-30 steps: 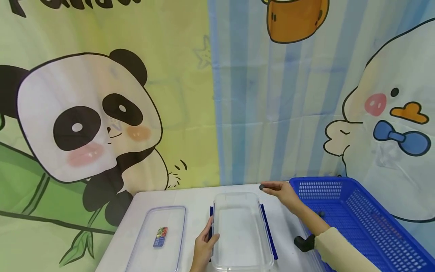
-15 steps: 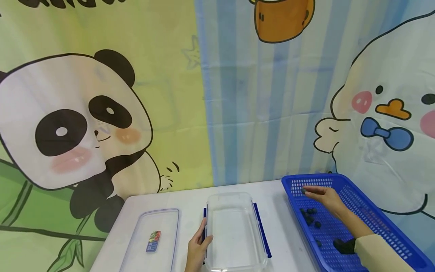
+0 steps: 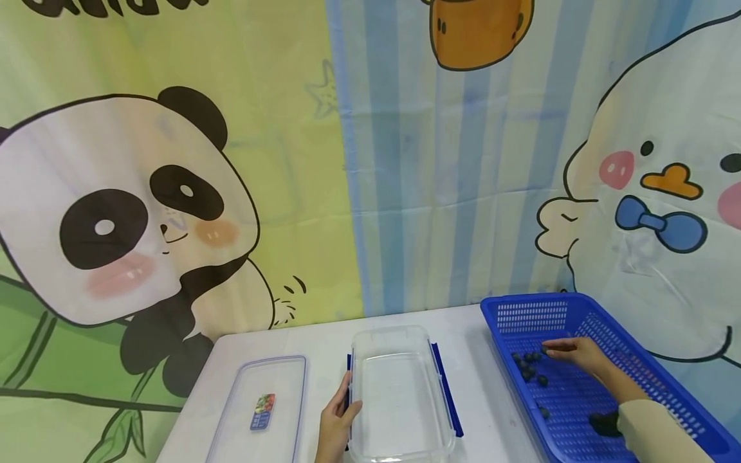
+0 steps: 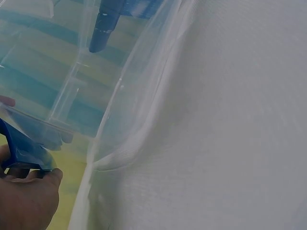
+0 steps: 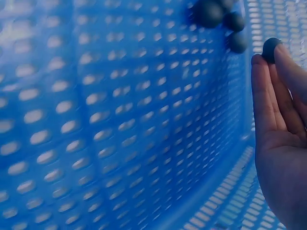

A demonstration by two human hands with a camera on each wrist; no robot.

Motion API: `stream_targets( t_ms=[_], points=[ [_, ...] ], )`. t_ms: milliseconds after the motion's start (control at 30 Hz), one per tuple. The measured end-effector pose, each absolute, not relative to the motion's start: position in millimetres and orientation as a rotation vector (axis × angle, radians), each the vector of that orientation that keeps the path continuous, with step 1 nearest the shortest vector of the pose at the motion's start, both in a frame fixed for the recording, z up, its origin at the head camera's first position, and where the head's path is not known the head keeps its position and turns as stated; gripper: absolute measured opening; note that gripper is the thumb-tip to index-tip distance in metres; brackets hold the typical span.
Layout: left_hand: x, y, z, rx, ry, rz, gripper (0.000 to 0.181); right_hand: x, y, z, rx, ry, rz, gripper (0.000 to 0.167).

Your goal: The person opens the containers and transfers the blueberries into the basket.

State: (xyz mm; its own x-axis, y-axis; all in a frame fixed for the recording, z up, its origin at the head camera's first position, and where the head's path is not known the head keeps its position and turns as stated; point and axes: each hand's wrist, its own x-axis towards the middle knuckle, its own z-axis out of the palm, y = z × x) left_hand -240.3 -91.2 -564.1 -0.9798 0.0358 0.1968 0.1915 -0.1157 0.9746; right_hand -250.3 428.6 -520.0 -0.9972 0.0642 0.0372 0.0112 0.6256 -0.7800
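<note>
My left hand (image 3: 336,421) grips the near left side of a clear plastic box (image 3: 399,399), its fingers curled at the blue side latch (image 4: 26,151) in the left wrist view. The box stands on the white table without a lid on it. Over the blue mesh basket (image 3: 492,315) on the right, my right hand (image 3: 581,357) pinches a small dark round ball (image 5: 271,50) between thumb and fingertips. Several similar dark balls (image 3: 527,372) lie in the basket along its left side, just left of that hand.
A clear lid with a purple-tinted rim (image 3: 305,379) and a colourful label (image 3: 263,411) lies flat on the table (image 3: 324,341) left of the box. A printed curtain (image 3: 405,193) with cartoon animals hangs behind the table.
My right hand has moved right and down, from beyond the box's far right corner into the basket, still pinching a dark ball. The left hand keeps its grip; the head view has turned slightly right.
</note>
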Motion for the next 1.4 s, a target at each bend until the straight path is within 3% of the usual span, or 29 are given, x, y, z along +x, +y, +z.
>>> stream_targets(
  t_ms=[300, 633, 1400],
  points=[
    [-241.1, -89.0, -562.9, -0.249, -2.051, -2.214, 0.056, -249.5, 438.5, -527.6, -0.178, -2.834, 1.338, 0.038],
    [-242.4, -88.6, -564.6, -0.196, -2.047, -2.282, 0.057, -250.2, 438.0, -527.6, -0.154, -2.898, 1.386, 0.03],
    [-241.8, -87.7, -563.7, -0.179, -2.067, -2.277, 0.058, -250.6, 436.9, -527.4, -0.138, -2.867, 1.455, 0.029]
  ],
)
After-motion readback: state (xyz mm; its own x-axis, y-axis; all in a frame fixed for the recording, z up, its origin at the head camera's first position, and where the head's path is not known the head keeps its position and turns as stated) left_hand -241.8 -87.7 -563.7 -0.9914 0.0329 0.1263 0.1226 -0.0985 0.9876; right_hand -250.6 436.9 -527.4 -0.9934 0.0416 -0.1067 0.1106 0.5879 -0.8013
